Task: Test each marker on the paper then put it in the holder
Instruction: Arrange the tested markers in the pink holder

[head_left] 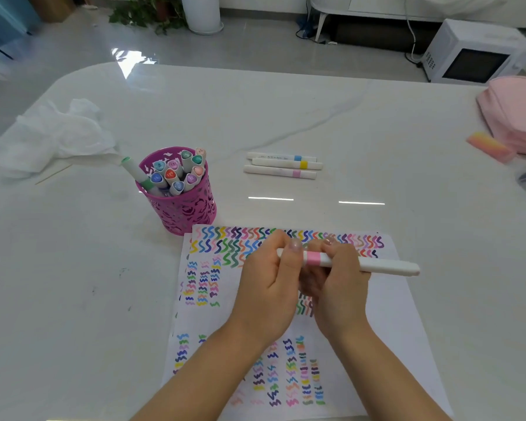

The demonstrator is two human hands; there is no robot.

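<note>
Both hands are meeting over the paper (pixel 413 323), and the marker (pixel 386 265), white with a pink band, is being held level just above it. The left hand (pixel 268 287) is curling round the marker's left end, thumb pressing on top just beside the band. The right hand (pixel 340 287) is wrapping its fingers (pixel 334 250) round the barrel on the other side of the band, the long tail poking out to the right. So both hands are gripping the marker, nothing spread. The end inside the left fist is hidden, so I cannot tell whether the cap is on or off. To me it is looking like a cap being worked at that join.

Doing this well means pulling straight along the barrel, not bending it, with the right hand anchoring. The paper is crowded with squiggles. The barer patches are showing at the left middle and down the right side, so that is where I would be aiming the test stroke.

The holder (pixel 182 208), pink and pierced, is standing right at the paper's far left corner, packed with markers, a green one (pixel 134 171) leaning out over the rim. Dropping this one in is calling for a gentle slide into a gap. Three more markers (pixel 281 165) are lying side by side on the worktop (pixel 346 117) beyond the paper.
</note>
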